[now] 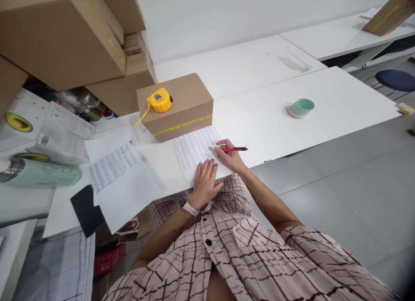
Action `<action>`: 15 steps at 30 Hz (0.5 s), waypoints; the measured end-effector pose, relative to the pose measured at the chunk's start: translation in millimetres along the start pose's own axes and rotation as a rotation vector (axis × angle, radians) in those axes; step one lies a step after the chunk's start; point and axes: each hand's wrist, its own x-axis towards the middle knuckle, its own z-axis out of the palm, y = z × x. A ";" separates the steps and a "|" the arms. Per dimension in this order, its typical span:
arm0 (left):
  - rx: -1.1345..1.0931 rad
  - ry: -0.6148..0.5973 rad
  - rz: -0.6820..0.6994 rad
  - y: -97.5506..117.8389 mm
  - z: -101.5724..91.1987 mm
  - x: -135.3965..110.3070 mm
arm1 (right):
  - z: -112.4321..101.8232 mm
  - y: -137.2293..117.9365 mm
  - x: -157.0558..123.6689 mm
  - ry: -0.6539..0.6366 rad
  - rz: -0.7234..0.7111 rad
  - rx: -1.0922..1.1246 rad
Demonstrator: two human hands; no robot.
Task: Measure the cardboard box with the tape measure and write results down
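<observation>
My right hand [228,156] holds a red pen [235,149] with a black end, its writing tip over a printed sheet [191,146] covered in rows of small text. Flat on the sheet's near edge rests my left hand [205,180], fingers stretched out, a pink-banded watch on its wrist. Just behind the sheet stands a closed cardboard box [181,106] with yellow tape along its side. On top of it lies a yellow tape measure [160,100], its blade drawn out and hanging over the box's left edge.
More printed papers [126,175] lie to the left, over a dark flat object [87,210]. A mint flask [48,172] lies beside a white avocado-print box [48,128]. Large cartons [65,37] are stacked at back left. A green cup [302,107] stands right on the white table [253,119].
</observation>
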 end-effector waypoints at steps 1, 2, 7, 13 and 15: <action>0.019 -0.001 -0.018 8.3 3.6 -1.8 | -0.1 -0.4 -0.8 -0.008 0.012 0.014; 0.039 -0.003 -0.037 14.5 6.9 -2.0 | 0.3 -0.5 -1.3 -0.004 0.022 0.017; 0.089 -0.028 -0.075 19.9 13.8 7.1 | 4.0 4.3 -1.3 0.100 -0.040 -0.084; 0.144 -0.011 -0.050 16.0 14.3 7.0 | 3.8 7.5 -1.3 0.057 -0.059 -0.154; 0.166 0.003 -0.052 16.6 14.9 5.9 | 4.2 8.3 -0.8 0.059 -0.053 -0.161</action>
